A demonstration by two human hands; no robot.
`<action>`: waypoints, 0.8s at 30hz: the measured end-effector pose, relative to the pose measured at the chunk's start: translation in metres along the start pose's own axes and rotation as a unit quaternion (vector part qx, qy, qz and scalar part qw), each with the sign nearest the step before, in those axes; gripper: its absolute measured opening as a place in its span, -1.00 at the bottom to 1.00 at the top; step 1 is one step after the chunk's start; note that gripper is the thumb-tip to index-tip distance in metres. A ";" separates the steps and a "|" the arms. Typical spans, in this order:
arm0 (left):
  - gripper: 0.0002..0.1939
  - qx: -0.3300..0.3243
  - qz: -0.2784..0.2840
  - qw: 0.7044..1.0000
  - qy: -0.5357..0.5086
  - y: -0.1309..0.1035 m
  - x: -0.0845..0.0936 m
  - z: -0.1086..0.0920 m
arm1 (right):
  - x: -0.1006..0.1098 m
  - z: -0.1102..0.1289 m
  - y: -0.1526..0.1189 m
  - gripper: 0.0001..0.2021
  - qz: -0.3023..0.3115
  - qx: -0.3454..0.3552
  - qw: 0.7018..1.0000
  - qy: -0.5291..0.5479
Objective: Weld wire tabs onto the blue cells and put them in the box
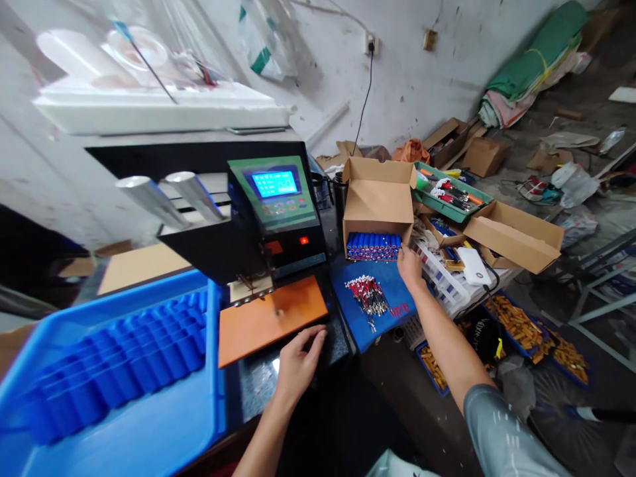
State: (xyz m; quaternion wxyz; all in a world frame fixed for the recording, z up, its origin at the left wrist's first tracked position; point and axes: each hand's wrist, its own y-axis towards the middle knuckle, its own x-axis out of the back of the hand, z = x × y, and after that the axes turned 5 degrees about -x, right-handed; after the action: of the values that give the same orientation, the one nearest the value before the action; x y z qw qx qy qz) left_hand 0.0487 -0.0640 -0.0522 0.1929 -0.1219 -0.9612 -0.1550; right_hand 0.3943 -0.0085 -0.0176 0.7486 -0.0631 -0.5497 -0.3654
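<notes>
My left hand [301, 358] is just in front of the orange plate [273, 318] of a black machine with a lit screen [274, 185]. Its thumb and fingers curl toward each other, and whatever lies between the tips is too small to make out. My right hand [409, 264] reaches to the right front corner of an open cardboard box [378, 199] filled with blue cylindrical cells [373, 242]. Its fingers are bent together at the box edge, their contents unclear. On the blue board [350, 318] lies a pile of red and black wire leads [368, 297].
On the left, a blue tray [163, 430] holds rows of blue cylinders [119, 358]. Right of the box stand a white plastic basket [447, 281], a green tool tray [450, 211] and another open carton [517, 232]. Trays of yellow-orange parts [517, 324] sit lower right.
</notes>
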 end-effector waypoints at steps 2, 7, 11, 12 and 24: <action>-0.61 0.000 0.006 1.000 0.000 0.000 0.000 -0.001 | 0.001 0.002 0.000 -0.58 0.004 -0.001 1.000 -0.007; -0.61 -0.002 0.007 1.000 -0.004 0.001 0.000 -0.003 | -0.001 -0.002 0.005 -0.57 0.003 0.019 1.000 0.000; -0.62 -0.003 0.004 1.000 -0.009 0.002 0.000 -0.003 | -0.004 -0.010 0.011 -0.57 0.016 0.049 0.998 -0.021; -0.62 -0.002 0.004 1.000 -0.009 0.002 0.000 -0.002 | -0.005 -0.011 0.012 -0.57 0.019 0.056 0.998 -0.032; -0.60 0.004 0.013 1.000 -0.023 0.003 -0.001 0.006 | 0.006 -0.015 0.006 -0.56 0.042 0.057 0.997 0.002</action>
State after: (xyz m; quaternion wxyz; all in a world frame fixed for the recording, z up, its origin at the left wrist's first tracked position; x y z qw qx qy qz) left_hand 0.0487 -0.0591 -0.0568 0.1734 -0.1369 -0.9643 -0.1461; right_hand 0.4106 -0.0142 -0.0164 0.7668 -0.0426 -0.5652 -0.3012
